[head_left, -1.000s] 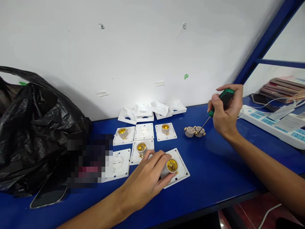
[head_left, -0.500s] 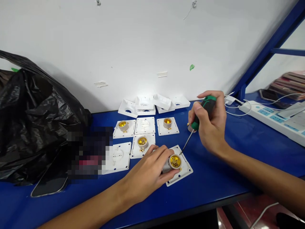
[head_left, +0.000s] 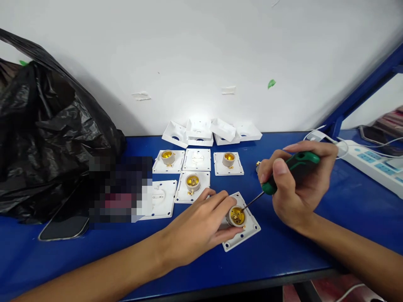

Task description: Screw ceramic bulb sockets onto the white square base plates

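My left hand (head_left: 204, 220) is closed around a round lamp socket (head_left: 236, 216) with a brass-coloured inside, on a square white plate (head_left: 248, 230). In my right hand (head_left: 299, 188) is a screwdriver (head_left: 291, 172) with a green and black handle. Its thin shaft slants down to the left, and the tip is at the socket's open mouth, seemingly inside it. Behind my left hand, other white plates carry sockets, such as the middle socket (head_left: 192, 183) and the right-hand socket (head_left: 228, 159). One more brass-and-white piece (head_left: 258, 165) is partly hidden behind my right hand.
White box-shaped covers (head_left: 200, 128) are heaped against the wall. A black plastic bag (head_left: 53, 126) and a dark phone (head_left: 64, 226) lie at the left, beside a blurred-out patch. At the right is a white power strip (head_left: 374, 165) with cables. The blue table's front edge (head_left: 239, 287) runs below.
The screwdriver tip has moved from the plate beside the socket to the socket's mouth, and the handle is tilted lower to the right. My left hand keeps its hold. The view has shifted slightly.
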A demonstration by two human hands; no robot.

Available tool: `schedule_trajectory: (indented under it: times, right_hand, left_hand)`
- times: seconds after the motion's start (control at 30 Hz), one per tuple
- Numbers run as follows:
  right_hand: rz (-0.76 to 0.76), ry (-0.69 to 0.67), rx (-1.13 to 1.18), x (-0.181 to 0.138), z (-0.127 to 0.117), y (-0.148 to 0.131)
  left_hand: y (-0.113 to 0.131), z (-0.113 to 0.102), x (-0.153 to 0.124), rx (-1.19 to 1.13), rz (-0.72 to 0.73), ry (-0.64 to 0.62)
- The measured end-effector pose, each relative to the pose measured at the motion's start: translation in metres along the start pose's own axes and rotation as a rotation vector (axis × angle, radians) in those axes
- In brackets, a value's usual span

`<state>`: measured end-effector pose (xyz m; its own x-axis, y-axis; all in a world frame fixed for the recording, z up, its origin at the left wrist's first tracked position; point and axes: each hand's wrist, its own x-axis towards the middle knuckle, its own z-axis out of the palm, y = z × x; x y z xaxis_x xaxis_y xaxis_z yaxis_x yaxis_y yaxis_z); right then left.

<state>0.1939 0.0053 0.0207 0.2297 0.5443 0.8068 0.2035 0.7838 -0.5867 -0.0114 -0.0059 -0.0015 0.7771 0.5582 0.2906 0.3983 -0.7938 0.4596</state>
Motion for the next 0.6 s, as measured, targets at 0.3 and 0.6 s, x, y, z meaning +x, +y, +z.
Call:
schedule_trajectory:
  times: [0.3, 0.6]
  right_hand:
    - [-0.060, -0.003, -0.013, -0.0026, -0.0012, -0.0005]
    - [-0.137, -0.034, -0.071, -0.0072, -0.0007, -0.0052]
  left_hand:
    - [0.0005, 0.0000, 0.0000, 0.012, -0.016, -0.005]
    - [0.0002, 0.0006, -0.0003, 0.027, -0.014, 0.007]
